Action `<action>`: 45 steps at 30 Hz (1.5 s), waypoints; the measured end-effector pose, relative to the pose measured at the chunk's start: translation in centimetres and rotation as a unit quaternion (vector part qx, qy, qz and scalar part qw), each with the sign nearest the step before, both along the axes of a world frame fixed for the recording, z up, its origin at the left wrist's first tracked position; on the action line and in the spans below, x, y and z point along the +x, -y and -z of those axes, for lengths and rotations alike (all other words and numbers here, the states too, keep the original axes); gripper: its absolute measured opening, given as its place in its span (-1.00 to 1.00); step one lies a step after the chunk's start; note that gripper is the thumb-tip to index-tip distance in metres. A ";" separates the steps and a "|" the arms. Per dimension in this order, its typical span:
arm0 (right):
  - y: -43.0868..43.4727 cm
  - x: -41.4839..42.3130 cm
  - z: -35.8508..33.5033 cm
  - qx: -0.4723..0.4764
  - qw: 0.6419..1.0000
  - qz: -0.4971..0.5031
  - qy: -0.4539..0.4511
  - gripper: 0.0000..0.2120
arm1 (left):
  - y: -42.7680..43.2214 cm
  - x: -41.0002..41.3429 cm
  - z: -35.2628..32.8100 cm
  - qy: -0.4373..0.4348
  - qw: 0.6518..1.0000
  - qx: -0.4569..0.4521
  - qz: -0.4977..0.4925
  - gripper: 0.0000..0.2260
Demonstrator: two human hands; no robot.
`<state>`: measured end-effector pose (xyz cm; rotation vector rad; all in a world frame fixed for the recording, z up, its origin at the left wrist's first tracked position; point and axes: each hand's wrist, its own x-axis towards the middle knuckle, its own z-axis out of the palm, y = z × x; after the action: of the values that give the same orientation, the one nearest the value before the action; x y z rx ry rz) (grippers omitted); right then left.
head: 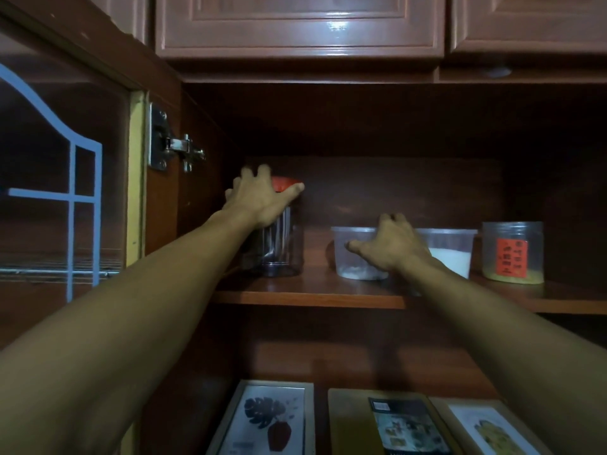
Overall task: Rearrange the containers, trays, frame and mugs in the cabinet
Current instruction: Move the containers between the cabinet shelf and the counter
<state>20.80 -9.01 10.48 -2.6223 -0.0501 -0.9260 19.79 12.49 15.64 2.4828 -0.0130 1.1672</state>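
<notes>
Target item — the red-lidded jar [279, 247] — stands at the left end of the upper shelf [312, 298]. Your left hand [259, 200] grips its lid [289, 182] from above, fingers curled round the rim. Your right hand [391, 247] rests on the clear tub [354, 262] at mid-shelf, thumb spread wide; its grip cannot be confirmed. A second tub [451, 254] and a labelled jar [512, 254] stand to the right; frames [272, 418] lie below.

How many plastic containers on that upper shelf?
4: clear red-lidded jar, left, gripped by the left hand; clear tub held by the right hand; second clear tub beside it; red-labelled clear jar, right. Others may be hidden.
</notes>
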 end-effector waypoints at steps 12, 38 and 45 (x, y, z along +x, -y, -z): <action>0.1 -0.1 0.2 0.077 0.996 -0.032 -0.030 -0.16 | -0.6 1.1 -0.3 -0.042 0.987 -0.151 0.044 -0.03; 0.2 0.4 -0.4 0.194 0.977 -0.068 -0.060 -0.13 | -0.5 2.6 0.4 -0.011 0.964 -0.248 0.091 -0.01; 0.3 0.4 -0.5 0.184 0.978 -0.076 -0.064 -0.02 | -0.1 2.4 0.3 -0.005 0.957 -0.273 0.096 0.03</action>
<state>21.16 -9.34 11.02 -2.2902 -0.0420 -0.6432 22.20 12.56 15.31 1.9513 0.0625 0.9245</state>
